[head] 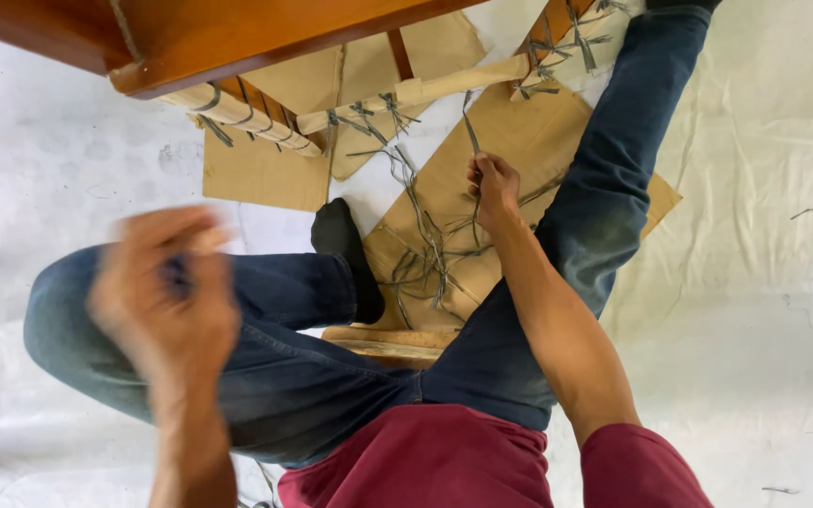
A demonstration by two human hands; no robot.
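I sit on the floor in blue jeans with my legs stretched out. My right hand (494, 188) is closed on a thin grey strand (470, 127) that runs up to a paper-wrapped wooden rail (406, 94) of a brown furniture piece (228, 38). Loose grey strands (425, 259) lie in a tangle on cardboard (510, 141) just below that hand. My left hand (167, 282) is raised over my left knee and blurred by motion. Its fingers are curled around something small and dark that I cannot make out.
A white sheet (755, 235) covers the floor all around. Flat cardboard pieces (261, 174) lie under the furniture. Another wrapped rail (237, 113) bound with grey ties juts out at the upper left. My dark-socked foot (345, 249) rests beside the strand tangle.
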